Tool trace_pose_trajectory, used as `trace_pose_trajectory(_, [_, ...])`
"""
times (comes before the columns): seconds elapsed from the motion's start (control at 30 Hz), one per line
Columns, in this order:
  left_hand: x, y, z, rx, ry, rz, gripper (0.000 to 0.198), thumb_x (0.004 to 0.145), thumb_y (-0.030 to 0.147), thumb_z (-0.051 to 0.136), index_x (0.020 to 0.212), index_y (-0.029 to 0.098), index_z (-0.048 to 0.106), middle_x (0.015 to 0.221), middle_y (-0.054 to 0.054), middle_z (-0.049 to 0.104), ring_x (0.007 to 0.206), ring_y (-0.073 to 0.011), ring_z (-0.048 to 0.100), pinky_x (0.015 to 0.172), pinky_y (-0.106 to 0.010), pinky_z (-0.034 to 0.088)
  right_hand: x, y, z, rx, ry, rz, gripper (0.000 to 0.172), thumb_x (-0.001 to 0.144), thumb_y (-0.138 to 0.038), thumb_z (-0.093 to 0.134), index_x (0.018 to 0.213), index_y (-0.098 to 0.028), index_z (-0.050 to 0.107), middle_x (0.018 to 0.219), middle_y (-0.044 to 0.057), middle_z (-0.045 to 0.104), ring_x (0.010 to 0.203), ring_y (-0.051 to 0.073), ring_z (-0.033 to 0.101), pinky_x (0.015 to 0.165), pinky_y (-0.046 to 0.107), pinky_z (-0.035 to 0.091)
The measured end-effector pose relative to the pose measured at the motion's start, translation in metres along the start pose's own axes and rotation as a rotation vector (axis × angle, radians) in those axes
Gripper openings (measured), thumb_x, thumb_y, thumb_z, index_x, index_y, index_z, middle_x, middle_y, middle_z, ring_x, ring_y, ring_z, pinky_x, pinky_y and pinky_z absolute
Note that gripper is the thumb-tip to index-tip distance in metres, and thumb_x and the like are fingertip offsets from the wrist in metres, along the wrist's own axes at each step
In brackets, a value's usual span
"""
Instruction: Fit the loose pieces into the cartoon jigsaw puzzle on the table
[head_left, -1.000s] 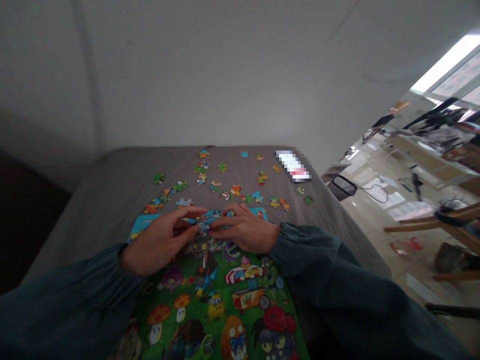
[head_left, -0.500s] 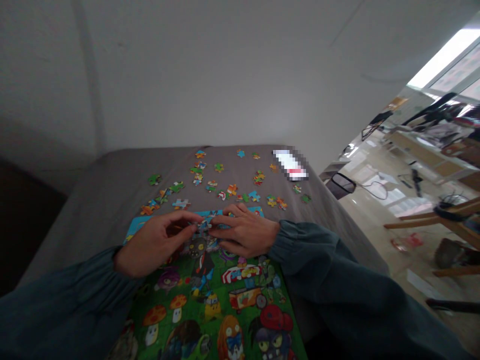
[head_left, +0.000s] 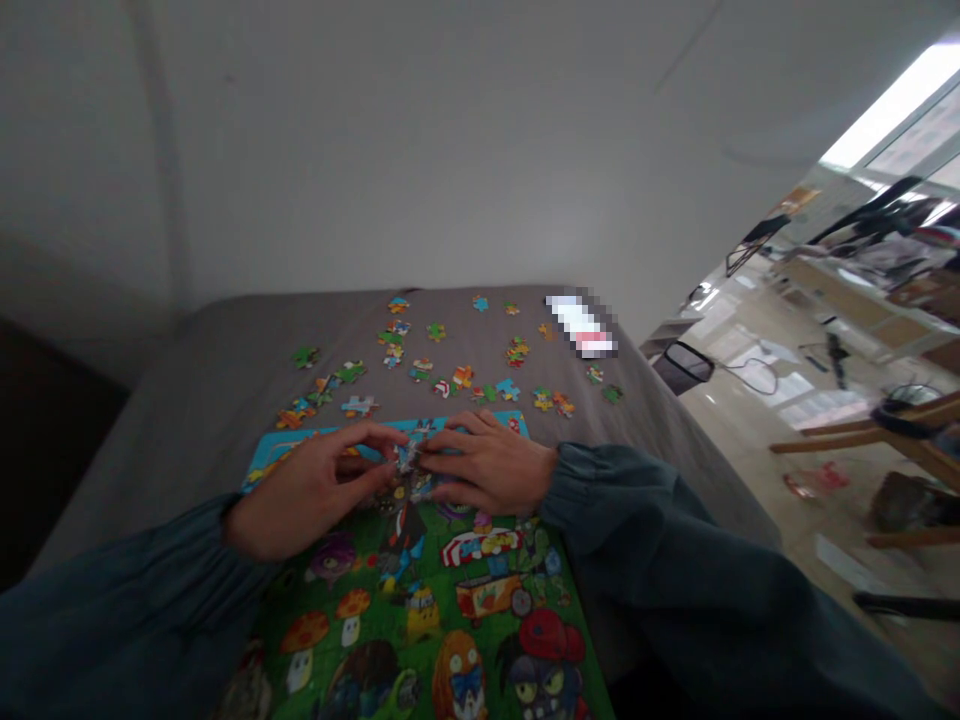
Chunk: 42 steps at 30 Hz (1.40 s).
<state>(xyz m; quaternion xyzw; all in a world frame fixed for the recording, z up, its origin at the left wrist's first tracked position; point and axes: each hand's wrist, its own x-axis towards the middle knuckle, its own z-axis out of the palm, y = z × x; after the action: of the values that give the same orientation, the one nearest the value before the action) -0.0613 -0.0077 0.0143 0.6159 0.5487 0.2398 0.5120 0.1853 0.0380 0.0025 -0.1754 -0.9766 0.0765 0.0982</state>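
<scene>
A colourful cartoon jigsaw puzzle (head_left: 420, 620) with a blue border lies on a grey table (head_left: 187, 400) in front of me. My left hand (head_left: 307, 490) and my right hand (head_left: 487, 465) meet over the puzzle's far part. Their fingertips pinch a small puzzle piece (head_left: 409, 458) between them, just above the puzzle surface. Both arms wear dark teal sleeves.
Several loose puzzle pieces (head_left: 420, 365) are scattered on the table beyond the puzzle. A blurred white and red object (head_left: 581, 325) lies at the far right corner. A white wall rises behind the table. To the right are a light floor, wooden furniture (head_left: 862, 435) and cables.
The hands have stayed together over the puzzle, shifting the small piece slightly between the fingertips. The view has drifted a little.
</scene>
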Motion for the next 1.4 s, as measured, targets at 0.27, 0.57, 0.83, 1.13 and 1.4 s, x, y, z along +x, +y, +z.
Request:
trace_pose_trajectory(0.27, [0.000,0.002,0.004,0.320,0.017,0.284,0.033,0.092,0.048,0.054,0.104,0.030,0.079,0.102,-0.003,0.080,0.090,-0.0238,0.074,0.080,-0.034,0.059,-0.001,0.002,0.005,0.449,0.270,0.082,0.037,0.099,-0.032,0.057,0.131,-0.015,0.061,0.105,0.008,0.076,0.098,0.018,0.065,0.090,0.034,0.051])
trace_pose_trajectory(0.57, [0.006,-0.010,0.007,0.604,0.108,0.495,0.035,0.097,0.035,0.043,0.106,0.027,0.077,0.104,-0.006,0.076,0.096,-0.0236,0.068,0.088,-0.038,0.055,0.000,-0.002,0.003,0.262,0.104,-0.027,0.024,0.099,-0.033,0.058,0.111,-0.018,0.071,0.103,0.007,0.075,0.098,0.018,0.064,0.091,0.033,0.051])
trace_pose_trajectory(0.83, [0.007,-0.015,-0.008,0.645,0.140,0.493,0.034,0.098,0.033,0.043,0.109,0.027,0.075,0.107,-0.006,0.074,0.103,-0.0261,0.065,0.095,-0.042,0.051,-0.008,-0.023,-0.003,-0.077,0.015,-0.224,0.047,0.104,-0.051,0.039,0.126,-0.020,0.066,0.131,0.007,0.067,0.126,0.025,0.052,0.098,0.040,0.044])
trace_pose_trajectory(1.13, [0.006,-0.018,-0.008,0.658,0.102,0.477,0.036,0.099,0.034,0.042,0.113,0.028,0.074,0.108,-0.007,0.074,0.103,-0.0255,0.064,0.093,-0.043,0.051,-0.010,-0.028,-0.009,-0.194,0.006,-0.159,0.043,0.103,-0.049,0.045,0.123,-0.017,0.065,0.129,0.009,0.067,0.126,0.026,0.052,0.098,0.041,0.044])
trace_pose_trajectory(1.4, [0.006,-0.017,-0.006,0.648,0.075,0.472,0.034,0.098,0.035,0.043,0.110,0.026,0.074,0.106,-0.006,0.075,0.100,-0.0243,0.066,0.091,-0.042,0.052,-0.009,-0.030,-0.008,-0.144,0.011,-0.144,0.047,0.103,-0.052,0.043,0.124,-0.016,0.065,0.127,0.009,0.068,0.126,0.026,0.053,0.096,0.040,0.045])
